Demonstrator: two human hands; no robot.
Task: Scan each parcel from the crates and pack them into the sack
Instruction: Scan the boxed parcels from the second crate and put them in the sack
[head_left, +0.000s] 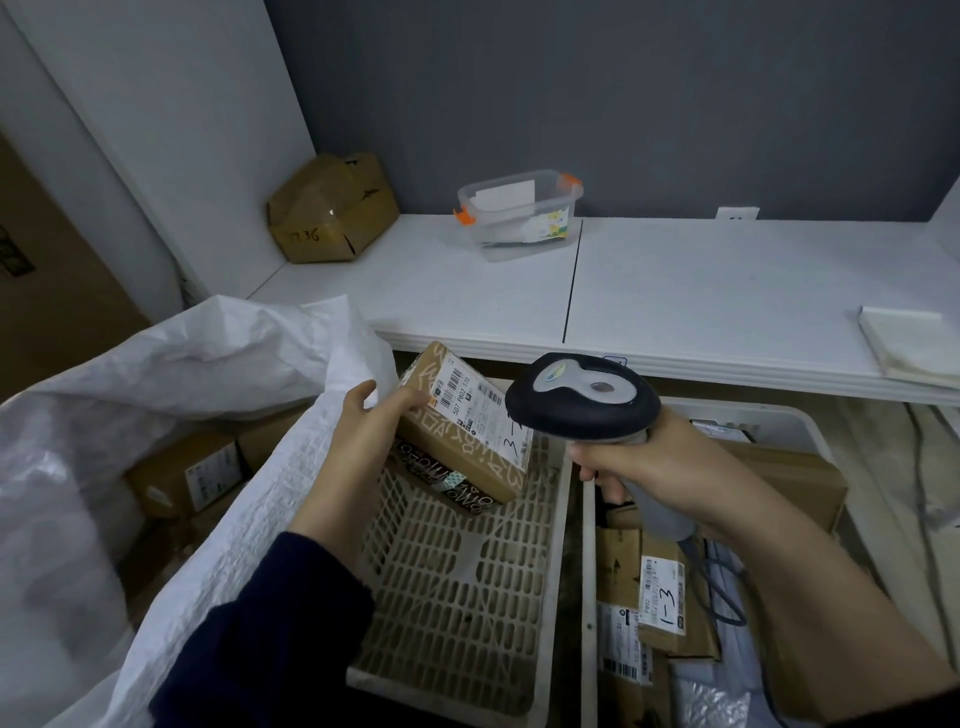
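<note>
My left hand (371, 423) grips a brown patterned parcel (467, 447) with a white shipping label, tilted above the white lattice crate (467, 587). A dark patterned parcel (441, 483) lies under it in that crate. My right hand (649, 462) grips a dark barcode scanner (582, 397), its head just right of the parcel's label. The open white woven sack (218, 364) stands at left with brown boxes (192, 473) inside. A second crate (589, 571) at right holds several labelled parcels (660, 597).
A white counter (675, 291) runs behind the crates, with a dented cardboard box (330, 210), a clear plastic tub (519, 213) with orange clips and a folded white cloth (909, 343). The scanner cable (727, 587) trails over the right crate. A large carton (57, 291) stands far left.
</note>
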